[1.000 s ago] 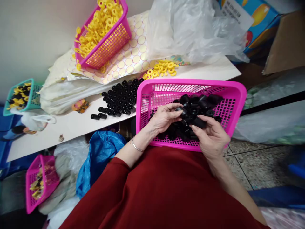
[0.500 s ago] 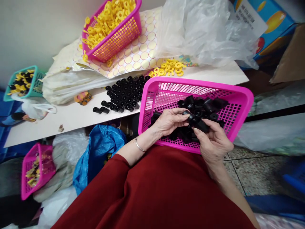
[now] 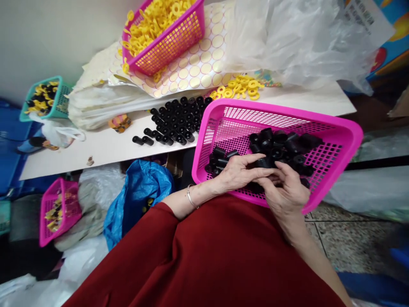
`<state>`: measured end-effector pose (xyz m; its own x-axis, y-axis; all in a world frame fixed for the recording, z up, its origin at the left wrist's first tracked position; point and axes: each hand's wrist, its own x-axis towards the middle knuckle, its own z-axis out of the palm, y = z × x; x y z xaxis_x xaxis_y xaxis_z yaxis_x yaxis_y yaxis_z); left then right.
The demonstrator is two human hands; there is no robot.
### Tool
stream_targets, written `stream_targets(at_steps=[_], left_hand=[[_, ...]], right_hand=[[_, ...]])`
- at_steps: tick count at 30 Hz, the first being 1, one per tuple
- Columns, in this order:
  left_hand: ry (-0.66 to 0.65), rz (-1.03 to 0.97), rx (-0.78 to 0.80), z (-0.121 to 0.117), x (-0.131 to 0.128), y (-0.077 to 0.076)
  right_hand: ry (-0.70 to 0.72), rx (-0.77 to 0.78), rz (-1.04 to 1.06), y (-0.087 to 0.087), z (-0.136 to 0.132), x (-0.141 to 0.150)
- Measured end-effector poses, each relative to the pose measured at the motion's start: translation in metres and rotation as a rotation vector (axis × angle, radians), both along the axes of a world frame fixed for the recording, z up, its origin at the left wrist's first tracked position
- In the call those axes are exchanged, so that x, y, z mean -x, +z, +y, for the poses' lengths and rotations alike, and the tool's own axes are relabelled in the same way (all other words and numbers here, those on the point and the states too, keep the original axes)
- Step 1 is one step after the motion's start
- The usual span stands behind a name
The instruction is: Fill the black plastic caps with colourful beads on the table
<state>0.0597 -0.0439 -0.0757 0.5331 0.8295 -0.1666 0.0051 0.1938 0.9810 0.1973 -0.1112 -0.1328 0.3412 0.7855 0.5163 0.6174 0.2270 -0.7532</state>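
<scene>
My left hand (image 3: pixel 241 172) reaches over the pink basket (image 3: pixel 202 140), its thumb and fingers closed on a short black plastic cylinder (image 3: pixel 263 163). Close against its fingertips is my right hand (image 3: pixel 287 187), fingers curled inward; whatever lies in its grip is mostly hidden by the fingers. Many more loose black cylinders (image 3: pixel 277 143) fill the basket's floor around and behind both hands. The basket rests tilted between the table edge and my body.
Rows of black cylinders (image 3: pixel 177 121) stand on the white table (image 3: pixel 118 151). Behind them are yellow ring pieces (image 3: pixel 239 87), a pink basket of yellow pieces (image 3: pixel 169 49) and plastic bags (image 3: pixel 287 42). A blue sack (image 3: pixel 137 183) sits below the table.
The dark piece held between both hands has lowered toward the basket, and my hands have drawn closer together. The view has shifted, so the table things appear farther right.
</scene>
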Motion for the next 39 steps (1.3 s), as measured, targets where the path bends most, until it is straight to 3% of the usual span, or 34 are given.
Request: stream_targets(at_steps=[4, 8, 10, 12, 16, 20, 25, 27, 29, 31, 34, 36, 39], left_hand=[[0.302, 0.043, -0.329, -0.013, 0.029, 0.003], [0.869, 0.197, -0.645, -0.011, 0.094, -0.001], [1.144, 0.363, -0.638, 0.002, 0.136, -0.008], [1.333, 0.486, -0.551, 0.019, 0.175, -0.018], [1.447, 0.602, -0.324, 0.048, 0.222, -0.039], [1.393, 0.572, -0.303, 0.057, 0.228, -0.051], [1.354, 0.677, -0.283, 0.052, 0.227, -0.049], [1.412, 0.803, -0.344, 0.043, 0.222, -0.044], [1.396, 0.908, -0.529, 0.031, 0.206, -0.036], [1.201, 0.922, -0.788, 0.016, 0.180, -0.029], [0.667, 0.863, -1.105, -0.005, 0.133, -0.021], [0.326, 0.879, -1.169, -0.013, 0.107, -0.017], [-0.053, 1.042, -1.069, -0.018, 0.084, -0.010]], right_hand=[[0.161, 0.032, -0.041, -0.001, 0.003, 0.000], [0.102, 0.068, -0.053, -0.006, 0.007, -0.004], [0.089, 0.046, -0.060, -0.007, 0.011, -0.008], [0.101, 0.024, -0.078, -0.008, 0.015, -0.012], [0.170, 0.048, -0.142, -0.006, 0.022, -0.013], [0.289, 0.100, -0.328, -0.002, 0.024, -0.004], [0.348, 0.192, -0.627, -0.001, 0.023, 0.011], [0.352, 0.213, -0.641, -0.003, 0.025, 0.015], [0.328, 0.205, -0.590, -0.007, 0.028, 0.015], [0.286, 0.181, -0.484, -0.011, 0.031, 0.011], [0.236, 0.135, -0.243, -0.011, 0.033, 0.001], [0.225, 0.107, -0.107, -0.007, 0.030, -0.005], [0.238, 0.110, 0.008, 0.003, 0.022, -0.009]])
